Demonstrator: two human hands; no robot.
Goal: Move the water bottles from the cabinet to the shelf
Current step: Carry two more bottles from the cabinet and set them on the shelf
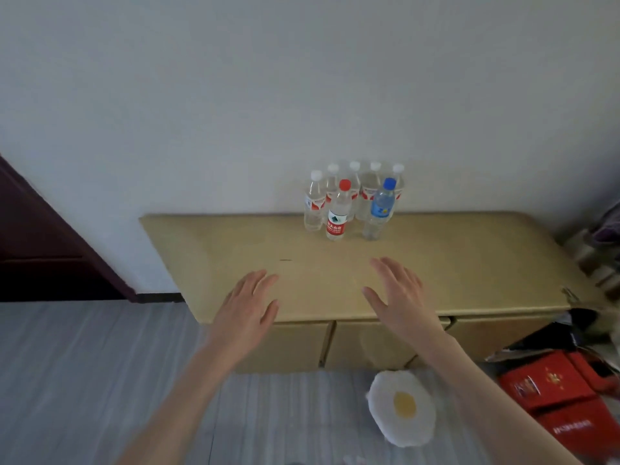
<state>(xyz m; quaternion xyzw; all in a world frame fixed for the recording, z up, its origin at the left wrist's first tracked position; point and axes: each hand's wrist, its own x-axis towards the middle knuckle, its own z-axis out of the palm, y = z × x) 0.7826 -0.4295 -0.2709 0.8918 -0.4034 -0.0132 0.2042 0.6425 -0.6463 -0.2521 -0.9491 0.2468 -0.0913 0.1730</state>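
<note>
Several clear water bottles stand upright in a cluster at the back of the low tan cabinet (235,256), against the white wall. In front stand a red-capped bottle (337,216) with a red label and a blue-capped bottle (380,209) with a blue label. Behind them are white-capped bottles (313,203). My left hand (248,307) and my right hand (399,297) hover over the front half of the cabinet top, fingers spread and straight, holding nothing. Both hands are well short of the bottles. No shelf is in view.
A dark door (40,243) is at the left. A fried-egg-shaped cushion (402,407) lies on the grey floor in front of the cabinet. Red boxes (563,397) and dark clutter sit at the lower right. Cabinet doors face me below the top.
</note>
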